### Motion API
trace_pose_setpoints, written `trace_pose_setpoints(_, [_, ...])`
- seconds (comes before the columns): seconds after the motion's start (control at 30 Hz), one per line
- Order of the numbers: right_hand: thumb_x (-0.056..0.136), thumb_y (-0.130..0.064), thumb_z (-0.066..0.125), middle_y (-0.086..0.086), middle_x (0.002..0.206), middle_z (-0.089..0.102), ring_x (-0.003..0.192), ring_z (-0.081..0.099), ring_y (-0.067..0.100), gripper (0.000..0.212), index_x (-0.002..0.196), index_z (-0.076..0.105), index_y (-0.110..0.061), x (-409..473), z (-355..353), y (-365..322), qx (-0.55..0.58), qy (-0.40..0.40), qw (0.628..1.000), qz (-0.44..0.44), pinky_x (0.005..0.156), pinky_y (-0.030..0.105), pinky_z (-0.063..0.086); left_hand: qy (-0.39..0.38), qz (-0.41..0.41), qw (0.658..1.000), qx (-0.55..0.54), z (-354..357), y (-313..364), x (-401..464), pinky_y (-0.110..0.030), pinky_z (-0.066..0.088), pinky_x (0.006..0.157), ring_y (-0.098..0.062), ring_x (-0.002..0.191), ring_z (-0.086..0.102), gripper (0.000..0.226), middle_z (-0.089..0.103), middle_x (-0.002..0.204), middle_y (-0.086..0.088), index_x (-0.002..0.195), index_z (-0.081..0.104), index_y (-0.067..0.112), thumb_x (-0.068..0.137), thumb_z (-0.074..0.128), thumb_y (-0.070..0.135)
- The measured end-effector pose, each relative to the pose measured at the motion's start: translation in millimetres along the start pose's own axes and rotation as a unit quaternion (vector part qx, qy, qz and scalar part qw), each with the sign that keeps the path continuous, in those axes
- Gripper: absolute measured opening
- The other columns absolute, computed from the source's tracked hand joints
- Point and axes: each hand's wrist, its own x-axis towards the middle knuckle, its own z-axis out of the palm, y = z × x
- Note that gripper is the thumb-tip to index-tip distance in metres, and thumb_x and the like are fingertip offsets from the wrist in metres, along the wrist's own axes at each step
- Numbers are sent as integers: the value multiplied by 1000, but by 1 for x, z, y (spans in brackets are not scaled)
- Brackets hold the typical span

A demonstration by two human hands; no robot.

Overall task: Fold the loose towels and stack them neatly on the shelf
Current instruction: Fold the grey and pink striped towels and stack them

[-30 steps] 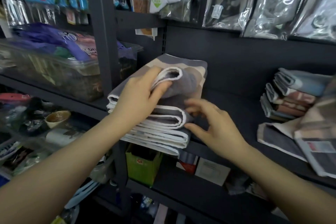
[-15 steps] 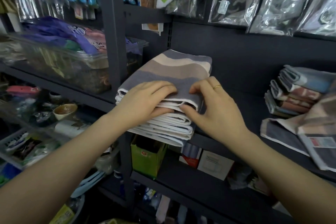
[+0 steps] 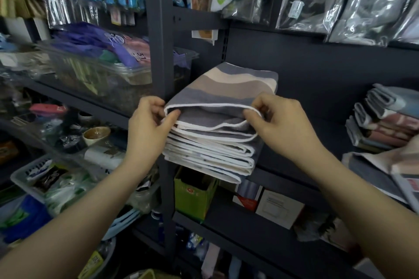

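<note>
- A stack of folded towels (image 3: 210, 156) sits on the dark shelf (image 3: 294, 184), just right of the upright post (image 3: 158, 52), its near edge overhanging the shelf front.
- The top towel (image 3: 224, 90) (grey, tan and cream bands with a white hem) lies on the stack; its near hem is lifted clear of the layer beneath, so a gap shows between them.
- The left hand (image 3: 145, 124) pinches the near left corner of the top towel, fingers curled over the hem and thumb under it.
- The right hand (image 3: 281, 122) pinches the near right corner the same way, fingers bent round the white edge.
- Far right on the same shelf, a second pile of folded towels (image 3: 383, 118) stands well apart from the stack.
- Near that pile, loose towels (image 3: 381, 167) lie unfolded at the right edge; how many is hard to tell, perhaps two.
- Left of the post, a clear plastic bin (image 3: 95, 75) holds purple packets.
- On the lower shelf sits a green box (image 3: 195, 195).
</note>
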Motion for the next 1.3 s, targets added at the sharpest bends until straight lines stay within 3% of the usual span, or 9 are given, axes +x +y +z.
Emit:
trace_pose_setpoints(0.07, [84,-27,60,-6,58,56,55,50,6,20,68,57,-16,8,-3,4,52,-18,998,39,57,27,41,39,157,986,46,-4,13,-4,-23,31,70,-9,78,42,25,49,82,8,93,50,15,80,65,29])
trace_pose_setpoints(0.2, [86,-24,61,-4,54,49,50,40,6,23,67,57,-12,12,-4,8,173,-57,978,104,58,29,35,-33,435,892,123,10,39,-17,-34,39,69,-22,82,51,19,63,83,-11,94,58,12,84,64,27])
trace_pose_setpoints(0.37, [81,-27,65,-4,64,59,53,47,2,13,73,59,-19,4,-9,8,149,-51,986,54,58,26,41,-104,443,877,151,26,62,-9,-37,47,65,-33,75,61,21,65,84,-15,84,70,3,79,65,23])
trace_pose_setpoints(0.5, [81,-21,68,-11,73,53,55,46,3,22,85,47,-29,-8,-15,9,97,-11,994,-41,57,14,40,-68,431,890,130,28,66,-1,-39,39,71,-27,85,48,19,64,87,-14,81,71,7,84,60,22])
trace_pose_setpoints(0.63, [80,-26,69,0,93,58,64,54,17,17,92,62,-16,-20,-15,4,-115,24,982,-150,48,36,48,-56,425,895,128,30,73,10,-41,34,87,-28,110,39,23,60,115,-17,70,70,7,82,64,25])
trace_pose_setpoints(0.77, [75,-30,74,8,103,57,68,55,23,31,102,65,-17,-20,-13,-5,-178,36,975,-124,47,27,40,-82,471,872,101,32,72,22,-37,49,69,-32,79,61,20,67,88,-14,77,71,2,83,63,18])
trace_pose_setpoints(0.93, [89,-32,54,4,111,49,79,54,27,21,101,53,-15,-12,-5,-17,-275,-5,959,-71,53,30,36,-92,467,874,99,33,68,23,-36,46,61,-29,68,57,25,62,77,-16,76,62,-1,84,62,22])
trace_pose_setpoints(1.17, [83,-8,48,4,82,43,69,49,37,15,85,34,-12,-11,-11,-17,-174,-1,983,-51,62,42,42,-122,429,880,163,22,41,32,-39,51,49,-32,71,63,20,63,81,-16,94,51,13,78,62,18])
trace_pose_setpoints(1.3, [85,-6,50,2,75,49,66,50,26,16,88,40,-17,-11,-7,-7,-71,5,997,-21,59,35,37,-83,432,882,172,21,44,30,-37,42,60,-32,73,59,31,62,82,-17,88,56,5,67,78,10])
